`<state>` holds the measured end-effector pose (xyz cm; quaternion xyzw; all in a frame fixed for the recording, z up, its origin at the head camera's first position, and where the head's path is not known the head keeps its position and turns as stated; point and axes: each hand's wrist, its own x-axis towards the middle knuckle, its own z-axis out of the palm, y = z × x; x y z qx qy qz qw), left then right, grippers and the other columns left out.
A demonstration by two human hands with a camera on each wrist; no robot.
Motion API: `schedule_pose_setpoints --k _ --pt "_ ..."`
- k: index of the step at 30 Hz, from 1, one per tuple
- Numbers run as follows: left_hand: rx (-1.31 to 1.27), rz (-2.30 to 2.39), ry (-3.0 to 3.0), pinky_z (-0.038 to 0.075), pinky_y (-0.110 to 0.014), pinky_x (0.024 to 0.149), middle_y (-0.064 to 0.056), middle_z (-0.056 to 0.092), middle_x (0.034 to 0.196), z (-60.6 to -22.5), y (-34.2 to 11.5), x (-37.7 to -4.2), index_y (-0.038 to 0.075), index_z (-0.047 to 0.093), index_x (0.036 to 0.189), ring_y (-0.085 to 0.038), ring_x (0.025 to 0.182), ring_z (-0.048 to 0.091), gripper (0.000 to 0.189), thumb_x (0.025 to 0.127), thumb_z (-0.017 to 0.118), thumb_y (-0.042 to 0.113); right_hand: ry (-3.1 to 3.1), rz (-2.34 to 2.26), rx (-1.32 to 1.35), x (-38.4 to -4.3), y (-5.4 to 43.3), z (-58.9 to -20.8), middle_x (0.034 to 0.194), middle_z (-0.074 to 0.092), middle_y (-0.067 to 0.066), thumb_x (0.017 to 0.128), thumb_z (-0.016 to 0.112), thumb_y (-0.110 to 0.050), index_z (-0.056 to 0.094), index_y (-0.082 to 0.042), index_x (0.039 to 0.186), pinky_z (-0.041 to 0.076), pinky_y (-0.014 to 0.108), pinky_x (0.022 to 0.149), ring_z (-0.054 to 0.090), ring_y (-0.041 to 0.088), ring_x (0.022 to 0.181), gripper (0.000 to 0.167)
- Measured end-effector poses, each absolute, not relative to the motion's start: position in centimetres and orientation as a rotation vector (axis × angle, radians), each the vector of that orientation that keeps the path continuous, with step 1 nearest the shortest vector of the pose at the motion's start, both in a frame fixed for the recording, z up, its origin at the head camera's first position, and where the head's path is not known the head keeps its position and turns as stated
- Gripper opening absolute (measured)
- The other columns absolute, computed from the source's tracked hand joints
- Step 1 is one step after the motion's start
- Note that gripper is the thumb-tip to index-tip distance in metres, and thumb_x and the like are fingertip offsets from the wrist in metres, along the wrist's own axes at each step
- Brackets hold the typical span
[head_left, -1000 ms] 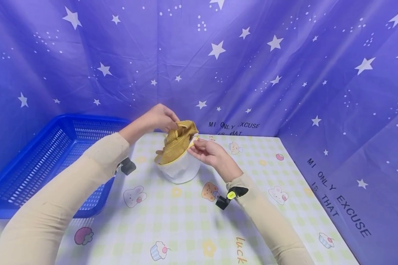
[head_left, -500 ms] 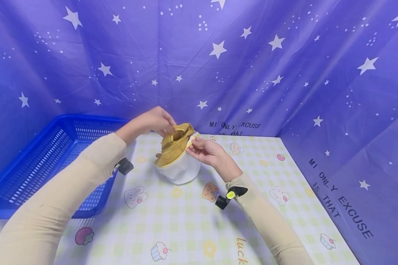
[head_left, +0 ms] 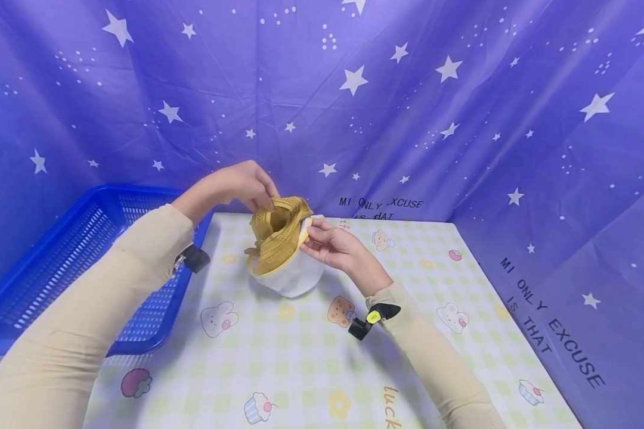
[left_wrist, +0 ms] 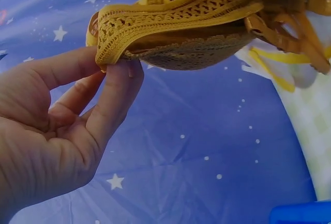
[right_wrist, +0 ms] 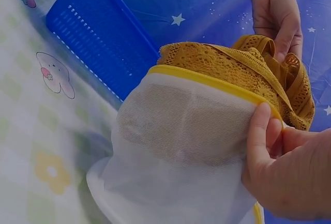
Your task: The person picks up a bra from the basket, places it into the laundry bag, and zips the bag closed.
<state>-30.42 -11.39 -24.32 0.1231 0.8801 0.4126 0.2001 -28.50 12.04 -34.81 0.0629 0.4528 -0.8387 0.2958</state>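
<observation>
A mustard-yellow lace bra (head_left: 276,241) sticks out of the mouth of a white mesh laundry bag (head_left: 292,275) with yellow trim, standing on the table. Thumb and fingers of my left hand (head_left: 245,183) pinch the bra's upper edge, above the bag's mouth. In the left wrist view, the lace band (left_wrist: 170,19) runs from those fingertips toward a loose strap (left_wrist: 305,40). My right hand (head_left: 333,243) pinches the bag's yellow rim (right_wrist: 212,81) on the right side. Through the mesh in the right wrist view, the lower part of the bra shows as a darker patch.
A blue perforated plastic basket (head_left: 139,342) stands on the left, partly behind my left sleeve. The table wears a checked cloth (head_left: 300,369) with cartoon prints. A purple star-patterned curtain (head_left: 322,107) hangs close behind and to the right.
My left hand has shifted left and slightly up, drawing the bra's top edge left so its folds spread wider. The bag's mouth tilts more to the left; my right hand stays nearly still.
</observation>
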Motion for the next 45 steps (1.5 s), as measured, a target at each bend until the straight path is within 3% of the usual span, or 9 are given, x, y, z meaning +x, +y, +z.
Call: schedule_pose_setpoints --k 7,11,16,22,33,40,42,45 --pt "0.350 1.083 2.427 0.063 -0.037 0.083 -0.008 0.073 0.095 -25.1 -10.5 -30.2 -0.007 0.073 0.108 -0.018 0.081 0.071 0.026 0.083 0.068 -0.009 1.304 -2.143 0.295 -28.3 12.1 -35.0 0.082 0.061 0.004 0.105 0.040 0.004 0.049 -0.010 0.107 0.061 0.029 0.073 0.060 0.014 0.073 0.016" --pt "0.337 1.053 2.410 0.063 -0.035 0.081 -0.014 0.075 0.099 -25.8 -9.8 -29.8 -0.007 0.072 0.108 -0.018 0.077 0.072 0.025 0.083 0.068 -0.011 1.330 -2.119 0.380 -28.0 12.3 -34.9 0.077 0.062 0.006 0.104 0.043 0.003 0.053 -0.006 0.096 0.062 0.030 0.071 0.061 0.015 0.071 0.016" --pt "0.374 1.000 2.416 0.063 -0.034 0.079 -0.015 0.074 0.104 -26.5 -9.3 -29.8 -0.007 0.073 0.106 -0.017 0.075 0.071 0.024 0.083 0.068 -0.011 1.353 -2.106 0.433 -27.9 12.6 -35.0 0.074 0.062 0.008 0.103 0.044 0.002 0.061 -0.004 0.080 0.062 0.030 0.070 0.062 0.016 0.070 0.029" --pt "0.351 0.972 2.402 0.063 -0.033 0.080 -0.015 0.072 0.108 -27.1 -9.1 -29.9 -0.006 0.072 0.105 -0.017 0.075 0.072 0.023 0.083 0.067 -0.011 1.397 -2.079 0.463 -27.9 12.8 -35.0 0.074 0.059 0.007 0.101 0.047 0.003 0.059 -0.003 0.080 0.062 0.030 0.069 0.060 0.015 0.069 0.025" --pt "0.377 0.950 2.390 0.063 -0.033 0.080 -0.016 0.074 0.106 -27.4 -8.8 -30.1 -0.005 0.073 0.107 -0.017 0.075 0.072 0.025 0.083 0.067 -0.011 1.408 -2.088 0.446 -28.2 12.8 -34.6 0.076 0.057 0.004 0.102 0.046 0.002 0.050 -0.009 0.102 0.061 0.029 0.071 0.059 0.013 0.071 0.011" --pt "0.378 0.951 2.379 0.063 -0.035 0.081 -0.017 0.074 0.106 -26.9 -8.8 -30.1 -0.007 0.071 0.112 -0.018 0.077 0.072 0.029 0.084 0.066 -0.012 1.547 -2.055 0.434 -28.1 12.9 -34.6 0.078 0.056 0.005 0.101 0.048 0.002 0.053 -0.005 0.100 0.061 0.028 0.066 0.057 0.014 0.071 0.010" --pt "0.375 0.941 2.374 0.063 -0.035 0.082 -0.018 0.074 0.107 -26.8 -8.9 -30.0 -0.007 0.070 0.113 -0.019 0.078 0.072 0.030 0.084 0.065 -0.013 1.626 -2.031 0.411 -28.0 13.0 -34.6 0.083 0.055 0.006 0.100 0.048 0.004 0.055 -0.002 0.109 0.062 0.027 0.066 0.057 0.014 0.071 0.012" --pt "0.366 0.932 2.371 0.063 -0.035 0.082 -0.019 0.074 0.107 -26.8 -9.0 -30.1 -0.007 0.070 0.114 -0.019 0.078 0.072 0.030 0.084 0.065 -0.013 1.758 -1.983 0.369 -27.8 13.3 -34.6 0.086 0.055 0.006 0.098 0.050 0.006 0.052 0.005 0.132 0.062 0.025 0.068 0.058 0.012 0.068 0.034"
